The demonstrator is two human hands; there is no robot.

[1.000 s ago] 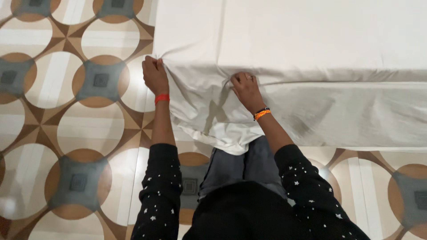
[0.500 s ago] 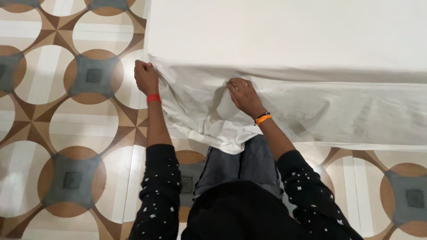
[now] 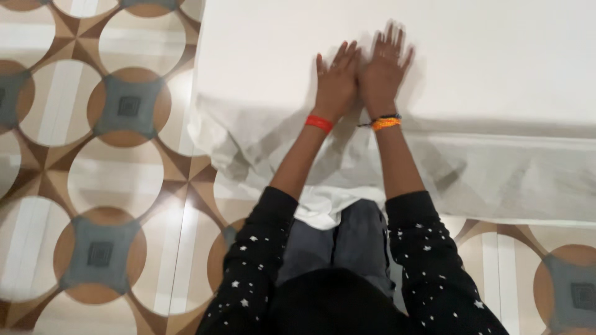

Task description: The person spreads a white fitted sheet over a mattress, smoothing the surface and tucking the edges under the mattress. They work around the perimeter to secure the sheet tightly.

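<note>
blur: right hand (image 3: 385, 68) fingertips were smeared, ring not readable | cut off: bed (image 3: 496, 56) ran past the top and right edges beyond the hands | hidden: sheet (image 3: 496, 167) folds below the wrists lay behind both forearms; left hand (image 3: 335, 77) palm faced down, unseen | cut off: floor tiles (image 3: 93, 186) left of the hands

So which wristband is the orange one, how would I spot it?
Start at the big white bed filling the top right. Two hands lie flat on it, side by side; take the right hand and follow it down to the wrist. There the orange wristband sits beside a thin dark band, while the left hand has a plain red band.
</note>
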